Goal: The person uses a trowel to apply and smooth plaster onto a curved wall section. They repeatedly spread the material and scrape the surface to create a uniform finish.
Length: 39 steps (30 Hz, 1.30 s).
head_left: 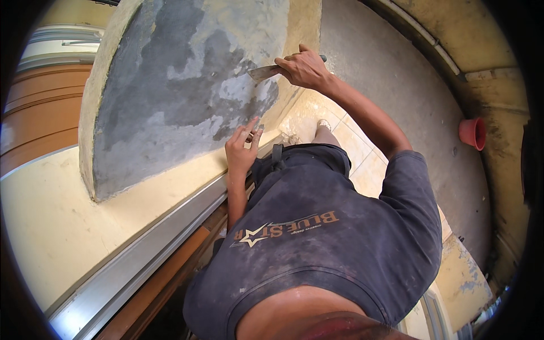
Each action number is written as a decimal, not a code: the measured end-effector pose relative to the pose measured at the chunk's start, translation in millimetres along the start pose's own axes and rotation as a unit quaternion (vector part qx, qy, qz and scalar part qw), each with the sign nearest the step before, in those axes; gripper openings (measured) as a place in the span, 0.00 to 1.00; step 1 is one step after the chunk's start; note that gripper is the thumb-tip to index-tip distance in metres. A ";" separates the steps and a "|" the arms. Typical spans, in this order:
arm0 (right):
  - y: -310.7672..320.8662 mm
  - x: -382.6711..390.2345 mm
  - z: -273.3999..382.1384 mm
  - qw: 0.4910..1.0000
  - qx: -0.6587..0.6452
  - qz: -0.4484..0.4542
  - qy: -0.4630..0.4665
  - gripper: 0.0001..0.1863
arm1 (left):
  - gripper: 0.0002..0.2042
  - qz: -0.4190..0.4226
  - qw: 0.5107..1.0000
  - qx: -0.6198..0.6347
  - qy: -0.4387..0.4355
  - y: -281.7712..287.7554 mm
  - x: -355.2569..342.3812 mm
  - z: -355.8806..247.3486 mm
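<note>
My right hand (306, 68) is closed around the handle of a putty knife (264, 73). The knife's flat metal blade points left, over the edge of a grey, patchy plastered surface (153, 122). Wet-looking darker and lighter grey smears cover that surface, and I cannot tell whether the blade touches it. Lower down, my left hand (241, 150) is raised by the surface's near right corner, its fingers bent and apart. I make out nothing held in it. Some grey shows at a fingertip.
A cream wall ledge (51, 209) and a metal frame (136, 263) run along the left below the plaster. Pale floor tiles (354, 141) lie by my foot. A red bucket (472, 134) is at the right on grey concrete (396, 73), near a pipe (422, 34).
</note>
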State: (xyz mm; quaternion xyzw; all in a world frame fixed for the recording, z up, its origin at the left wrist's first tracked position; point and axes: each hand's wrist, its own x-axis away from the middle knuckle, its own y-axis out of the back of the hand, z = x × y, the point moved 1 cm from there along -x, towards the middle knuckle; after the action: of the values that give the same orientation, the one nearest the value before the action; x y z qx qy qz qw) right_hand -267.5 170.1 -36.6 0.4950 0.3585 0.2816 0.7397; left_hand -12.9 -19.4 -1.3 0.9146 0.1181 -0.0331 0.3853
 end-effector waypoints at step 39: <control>12.0 -16.3 9.9 0.995 0.033 -0.059 0.070 0.16 | 0.20 0.004 1.000 -0.005 0.014 -3.4 0.9 -1.2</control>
State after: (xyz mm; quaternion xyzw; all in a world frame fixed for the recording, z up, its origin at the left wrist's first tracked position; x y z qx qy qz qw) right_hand -269.8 156.5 -18.7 0.4761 0.4468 0.2591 0.7117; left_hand -12.8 -16.1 -3.0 0.9136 0.1198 -0.0179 0.3881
